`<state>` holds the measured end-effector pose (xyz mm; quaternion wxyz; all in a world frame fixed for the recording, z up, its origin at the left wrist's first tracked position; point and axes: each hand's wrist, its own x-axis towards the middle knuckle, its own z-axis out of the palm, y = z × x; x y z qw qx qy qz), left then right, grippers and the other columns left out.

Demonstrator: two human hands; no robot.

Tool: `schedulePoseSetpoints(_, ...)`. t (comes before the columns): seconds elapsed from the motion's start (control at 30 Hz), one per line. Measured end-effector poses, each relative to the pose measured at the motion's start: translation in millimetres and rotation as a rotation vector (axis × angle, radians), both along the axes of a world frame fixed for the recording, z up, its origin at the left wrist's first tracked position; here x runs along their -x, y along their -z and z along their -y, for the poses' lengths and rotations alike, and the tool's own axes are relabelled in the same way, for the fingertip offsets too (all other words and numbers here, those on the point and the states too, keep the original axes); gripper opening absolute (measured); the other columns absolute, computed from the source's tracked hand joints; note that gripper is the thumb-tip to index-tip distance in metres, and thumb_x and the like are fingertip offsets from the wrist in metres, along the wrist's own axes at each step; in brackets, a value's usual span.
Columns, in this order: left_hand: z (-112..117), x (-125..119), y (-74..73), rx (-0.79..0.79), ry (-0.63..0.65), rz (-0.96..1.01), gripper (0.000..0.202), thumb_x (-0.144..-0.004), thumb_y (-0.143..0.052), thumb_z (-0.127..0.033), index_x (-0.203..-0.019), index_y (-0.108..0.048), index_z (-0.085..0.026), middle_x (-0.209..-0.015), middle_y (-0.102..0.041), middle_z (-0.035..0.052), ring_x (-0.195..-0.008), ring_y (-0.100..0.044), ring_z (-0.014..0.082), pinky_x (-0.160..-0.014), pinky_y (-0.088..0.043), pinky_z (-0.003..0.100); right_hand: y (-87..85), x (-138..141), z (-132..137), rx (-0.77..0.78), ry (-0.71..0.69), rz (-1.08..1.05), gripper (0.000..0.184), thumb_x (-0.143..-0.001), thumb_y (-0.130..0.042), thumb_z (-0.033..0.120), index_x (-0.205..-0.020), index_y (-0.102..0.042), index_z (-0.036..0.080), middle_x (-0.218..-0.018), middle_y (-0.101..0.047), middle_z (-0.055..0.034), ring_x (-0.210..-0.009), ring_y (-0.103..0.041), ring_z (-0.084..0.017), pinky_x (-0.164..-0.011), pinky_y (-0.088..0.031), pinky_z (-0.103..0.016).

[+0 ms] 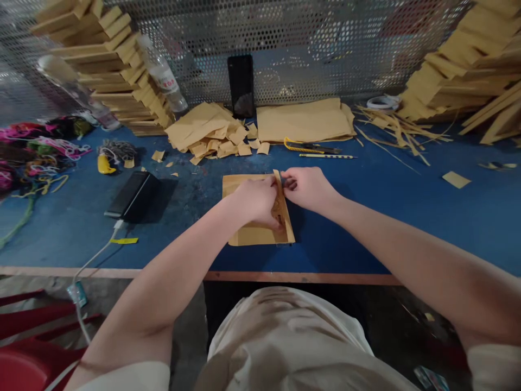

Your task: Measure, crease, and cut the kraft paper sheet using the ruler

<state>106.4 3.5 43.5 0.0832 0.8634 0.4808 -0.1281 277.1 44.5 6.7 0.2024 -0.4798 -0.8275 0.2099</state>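
A sheet of brown kraft paper (260, 235) lies on the blue table in front of me, its right edge folded up into a narrow strip (288, 222). My left hand (256, 200) rests over the sheet, thumb and fingers gripping and pressing it along the fold. Some dark printing shows beside that thumb, partly covered by the hand. At the strip's top end my right hand (306, 187) is closed, its fingertips pinching the edge. Just beyond the hands lie a yellow box cutter (311, 146) and a pencil (328, 156).
Behind are paper scraps (228, 144), stacked kraft sheets (305, 120), a leaning phone (241, 87) and paper strips (394, 130). Tall stacks of folded paper (122, 81) flank the table. To the left sit a black device (133, 196) with a white cable and tangled coloured yarn (36, 146).
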Motion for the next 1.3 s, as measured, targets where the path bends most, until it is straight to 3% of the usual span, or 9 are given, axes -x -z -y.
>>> schedulePoseSetpoints(0.2, -1, 4, 8.1, -0.056, 0.025, 0.01, 0.089, -0.063, -0.077, -0.076, -0.125, -0.066, -0.012, -0.135, -0.059, 0.0176, -0.106, -0.065, 0.0329, -0.083, -0.052, 0.037, 4.4, 11, -30, -0.066, 0.015, 0.018, 0.02, -0.067, -0.062, 0.005, -0.081, -0.07, 0.017, -0.081, -0.076, -0.0062, -0.081, -0.072, -0.024, -0.077, -0.052, -0.034)
schedulePoseSetpoints(0.4, 2, 8, 10.5, -0.069, 0.049, 0.05, 0.097, -0.07, -0.073, -0.076, -0.134, -0.06, -0.005, -0.143, -0.055, 0.0218, -0.119, -0.061, 0.0371, -0.093, -0.05, 0.041, 14.4, 11, -37, -0.102, -0.003, -0.023, 0.037, -0.074, -0.058, 0.006, -0.109, -0.072, 0.011, -0.085, -0.076, -0.0074, -0.075, -0.07, -0.022, -0.078, -0.053, -0.033)
schedulePoseSetpoints(0.5, 4, 11, 12.3, -0.069, 0.04, 0.086, 0.107, -0.071, -0.075, -0.075, -0.147, -0.048, -0.004, -0.149, -0.051, 0.0229, -0.127, -0.058, 0.0387, -0.102, -0.047, 0.043, 12.0, 4, -39, -0.216, -0.028, 0.037, 0.044, -0.079, -0.055, 0.008, -0.121, -0.07, 0.011, -0.092, -0.077, -0.0107, -0.078, -0.07, -0.024, -0.079, -0.053, -0.035)
schedulePoseSetpoints(0.63, 6, 12, 11.6, -0.035, 0.038, 0.088, 0.113, -0.075, -0.076, -0.072, -0.162, -0.028, -0.019, -0.162, -0.039, 0.0202, -0.143, -0.046, 0.0381, -0.113, -0.038, 0.045, 1.5, -17, -40, -0.404, 0.012, 0.397, 0.05, -0.09, -0.048, 0.013, -0.136, -0.065, 0.015, -0.104, -0.077, -0.0149, -0.091, -0.07, -0.03, -0.075, -0.048, -0.038)
schedulePoseSetpoints(0.73, 10, 12, 8.3, 0.019, 0.027, 0.05, 0.111, -0.078, -0.073, -0.075, -0.165, -0.019, -0.03, -0.169, -0.025, 0.0191, -0.153, -0.034, 0.038, -0.118, -0.032, 0.049, -4.5, -33, -41, -0.393, 0.031, 0.607, 0.049, -0.09, -0.046, 0.013, -0.136, -0.065, 0.016, -0.092, -0.076, -0.0157, -0.085, -0.069, -0.032, -0.067, -0.042, -0.037)
schedulePoseSetpoints(0.83, 15, 12, 5.5, 0.037, 0.036, 0.029, 0.11, -0.08, -0.068, -0.078, -0.166, -0.015, -0.033, -0.171, -0.021, 0.0189, -0.154, -0.032, 0.0389, -0.118, -0.032, 0.05, -5.0, -42, -43, -0.346, -0.011, 0.665, 0.046, -0.091, -0.048, 0.013, -0.133, -0.067, 0.018, -0.091, -0.076, -0.014, -0.082, -0.069, -0.032, -0.066, -0.039, -0.037)
schedulePoseSetpoints(0.97, 21, 13, 4.1, 0.01, 0.046, 0.002, 0.114, -0.079, -0.067, -0.081, -0.166, -0.014, -0.03, -0.169, -0.025, 0.0197, -0.148, -0.04, 0.0402, -0.115, -0.036, 0.048, 0.2, -45, -45, -0.352, -0.12, 0.633, 0.043, -0.089, -0.049, 0.008, -0.125, -0.07, 0.02, -0.111, -0.075, -0.0111, -0.097, -0.068, -0.028, -0.068, -0.04, -0.035)
schedulePoseSetpoints(1.13, 21, 16, 4.3, -0.022, 0.066, 0.031, 0.118, -0.075, -0.069, -0.083, -0.166, -0.018, -0.029, -0.164, -0.035, 0.0186, -0.141, -0.047, 0.0388, -0.11, -0.039, 0.046, 6.1, -45, -44, -0.373, -0.165, 0.53, 0.039, -0.087, -0.05, 0.005, -0.115, -0.073, 0.016, -0.115, -0.073, -0.0126, -0.104, -0.065, -0.027, -0.077, -0.046, -0.036)
schedulePoseSetpoints(1.3, 19, 19, 5.5, -0.056, 0.071, 0.045, 0.118, -0.07, -0.071, -0.085, -0.164, -0.025, -0.03, -0.154, -0.047, 0.0166, -0.137, -0.049, 0.0385, -0.108, -0.039, 0.045, -11.3, -33, -19, -0.45, -0.24, 0.343, 0.031, -0.087, -0.052, 0.009, -0.109, -0.074, 0.011, -0.109, -0.073, -0.0143, -0.101, -0.063, -0.026, -0.083, -0.047, -0.036)
